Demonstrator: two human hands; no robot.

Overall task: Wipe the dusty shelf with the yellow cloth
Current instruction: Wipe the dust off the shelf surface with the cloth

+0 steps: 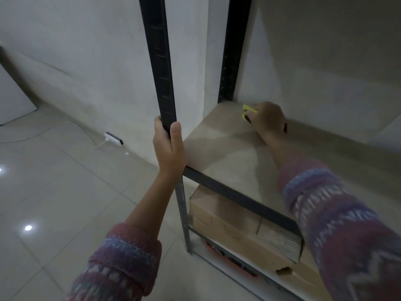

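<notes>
The shelf [225, 148] is a pale board closed in on three sides. A black front post [166, 83] stands at its near left corner, a black back post [233, 51] at its far left corner, and the wall [325, 72] runs along its back edge. Its near edge is capped by a dark front rail [238, 197] that slants down to the right. Between the two posts the left side is open to the room. Most of the board is bare, with lighter and darker bands across its surface. The left hand [169, 146] is clamped round the front post just above the rail, thumb on the near face and fingers wrapped behind. The right hand [268, 118] reaches across the board to the far left corner, just short of the back post and close to the wall. It rests knuckles up on the surface, with its patterned knit sleeve [325, 203] crossing the rail. The yellow cloth [247, 111] is bunched under that hand's curled fingers. Only a small bright fold shows past the fingertips, on the side toward the back post, lying on the board. Below the rail, brown boxes [227, 224] fill the lower level. To the left lies open tiled floor [54, 192], with a white power strip [114, 138] and its cable [43, 131] by the wall.
</notes>
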